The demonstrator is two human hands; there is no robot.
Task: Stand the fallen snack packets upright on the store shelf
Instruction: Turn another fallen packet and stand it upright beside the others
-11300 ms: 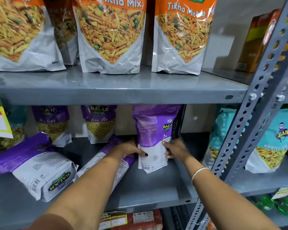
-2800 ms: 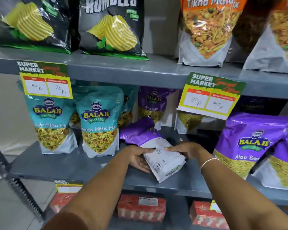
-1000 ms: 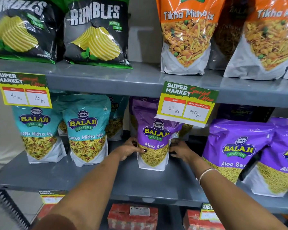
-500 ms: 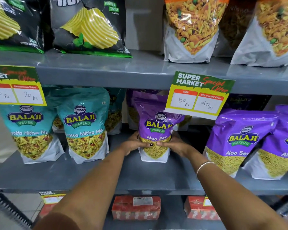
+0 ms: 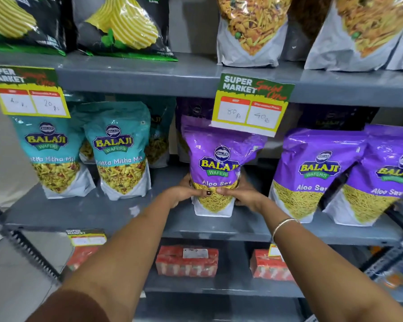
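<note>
A purple Aloo Sev packet (image 5: 220, 156) stands upright on the grey middle shelf (image 5: 107, 212), its front label facing me. My left hand (image 5: 184, 192) grips its lower left side and my right hand (image 5: 242, 194) grips its lower right side, thumbs meeting across the front. Two more purple Aloo Sev packets (image 5: 312, 173) stand upright to the right, leaning a little against each other. Another purple packet stands behind the held one, mostly hidden.
Two teal Khatta Mitha Mix packets (image 5: 121, 154) stand at the left of the same shelf. A yellow price tag (image 5: 251, 105) hangs from the upper shelf edge just above the held packet. Red boxes (image 5: 186, 261) lie on the shelf below.
The packet that lay flat 2.8 s ago now stands upright. Over the last second my hands slid from its sides toward the front, thumbs coming together.
</note>
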